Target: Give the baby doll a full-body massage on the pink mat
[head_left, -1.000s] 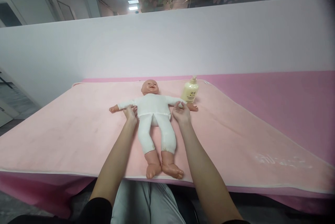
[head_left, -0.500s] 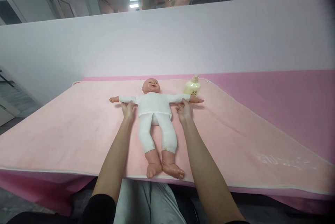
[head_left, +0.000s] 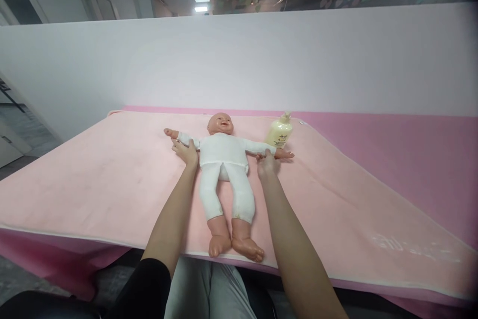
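A baby doll [head_left: 224, 150] in a white cloth suit lies on its back, head away from me and bare feet near the front edge. Its arms stretch out to both sides. My left hand [head_left: 185, 153] is closed round the doll's arm on the left, thumb near the elbow and fingers partly beneath the sleeve. On the other side, my right hand [head_left: 268, 163] grips the opposite arm close to the wrist, with the thumb on top and the fingers curled under. Just behind that arm stands a pale yellow pump bottle [head_left: 281, 131].
A peach towel [head_left: 142, 174] covers the table beneath the doll. Pink table surface [head_left: 392, 150] shows to the right. A white wall panel [head_left: 261, 65] rises behind the table. My legs [head_left: 209, 289] are close against the front edge.
The camera view has tilted a little, the right side sinking. The doll's arm on the left is angled slightly further up with my left hand. Both hands stay at the arms.
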The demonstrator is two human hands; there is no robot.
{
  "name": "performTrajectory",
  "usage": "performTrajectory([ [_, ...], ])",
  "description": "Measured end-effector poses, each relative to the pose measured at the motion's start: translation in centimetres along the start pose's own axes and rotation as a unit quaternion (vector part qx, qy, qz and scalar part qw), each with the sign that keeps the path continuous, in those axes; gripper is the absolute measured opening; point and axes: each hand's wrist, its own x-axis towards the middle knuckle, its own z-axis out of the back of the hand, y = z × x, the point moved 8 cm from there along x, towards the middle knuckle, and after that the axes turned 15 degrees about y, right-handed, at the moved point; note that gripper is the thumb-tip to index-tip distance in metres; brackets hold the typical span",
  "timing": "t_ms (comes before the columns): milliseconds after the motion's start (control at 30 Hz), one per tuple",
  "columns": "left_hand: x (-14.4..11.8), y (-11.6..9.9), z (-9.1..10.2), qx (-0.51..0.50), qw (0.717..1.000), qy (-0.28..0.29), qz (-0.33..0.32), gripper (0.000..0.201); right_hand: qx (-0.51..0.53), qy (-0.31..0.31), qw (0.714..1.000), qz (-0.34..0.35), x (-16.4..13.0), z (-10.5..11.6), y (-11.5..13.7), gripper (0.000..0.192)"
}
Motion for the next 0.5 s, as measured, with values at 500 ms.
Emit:
performTrajectory([
  [500, -2.8, -5.7, -4.3, 0.244, 0.906, 0.208, -0.276, 0.067, -0.721, 0.186, 0.644, 0.173, -4.3, -7.5, 0.5, 0.054],
])
